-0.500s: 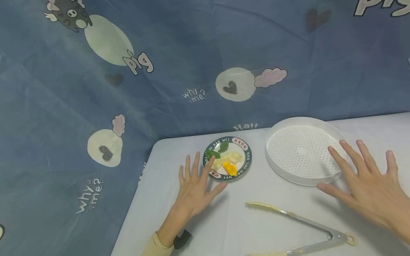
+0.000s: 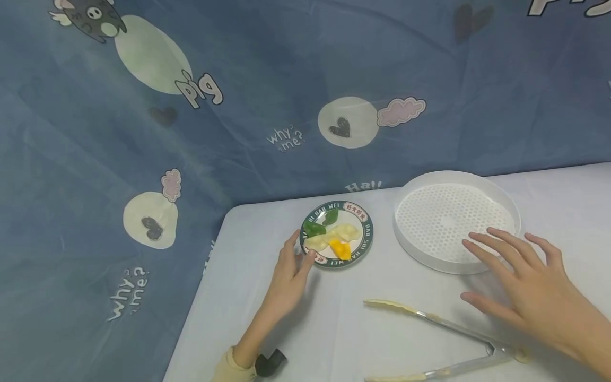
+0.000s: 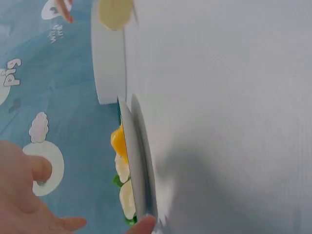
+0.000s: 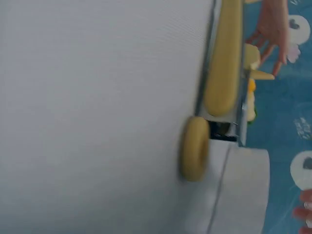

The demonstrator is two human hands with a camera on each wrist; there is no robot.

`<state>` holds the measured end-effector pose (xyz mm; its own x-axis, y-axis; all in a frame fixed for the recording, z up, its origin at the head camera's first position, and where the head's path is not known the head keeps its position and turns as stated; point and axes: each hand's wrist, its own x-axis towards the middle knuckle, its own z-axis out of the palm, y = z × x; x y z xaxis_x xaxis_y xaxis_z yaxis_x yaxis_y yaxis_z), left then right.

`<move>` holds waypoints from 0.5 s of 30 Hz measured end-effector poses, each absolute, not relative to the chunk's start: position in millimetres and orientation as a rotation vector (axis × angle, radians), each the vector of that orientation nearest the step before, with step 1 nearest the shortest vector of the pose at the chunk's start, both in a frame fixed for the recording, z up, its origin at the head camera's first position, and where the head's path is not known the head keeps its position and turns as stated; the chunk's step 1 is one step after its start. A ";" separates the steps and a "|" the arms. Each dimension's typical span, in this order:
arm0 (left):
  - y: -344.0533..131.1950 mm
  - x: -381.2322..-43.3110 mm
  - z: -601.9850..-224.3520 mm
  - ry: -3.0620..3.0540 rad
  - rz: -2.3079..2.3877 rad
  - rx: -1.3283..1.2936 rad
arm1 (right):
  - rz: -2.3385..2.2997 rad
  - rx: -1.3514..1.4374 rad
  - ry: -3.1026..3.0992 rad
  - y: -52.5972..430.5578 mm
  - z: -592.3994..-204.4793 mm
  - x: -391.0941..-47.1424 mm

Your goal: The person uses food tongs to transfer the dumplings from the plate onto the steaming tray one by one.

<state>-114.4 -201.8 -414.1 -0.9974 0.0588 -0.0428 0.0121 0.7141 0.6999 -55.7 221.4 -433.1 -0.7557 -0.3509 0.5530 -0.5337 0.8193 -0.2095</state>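
My left hand is at the left side of a small round plate with a green patterned rim. Its thumb and fingertips reach right to the rim, fingers loosely extended. On the plate lie pale dumplings, an orange-yellow piece and green leafy pieces. The left wrist view shows the plate edge-on, a fingertip close to its lower end. My right hand, fingers spread and holding nothing, hovers near the front right of a round white perforated tray.
Spread metal tongs with cream tips lie on the white-covered table in front of the tray, their ring end partly behind my right hand. A blue printed cloth hangs behind the table. A black wrist device sits by my left sleeve.
My left hand has turned and drawn its fingers in from over the plate to its left rim. The right hand has moved left and slightly down, its fingers a little more bent.
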 end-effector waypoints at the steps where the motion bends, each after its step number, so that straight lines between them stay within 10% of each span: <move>1: -202.1 -115.1 -414.0 2.827 1.199 0.032 | 0.497 0.683 -2.482 219.7 -433.6 -54.6; 15: -202.5 -123.3 -416.0 2.476 1.638 -0.349 | 0.386 1.076 -2.494 201.1 -451.1 -32.8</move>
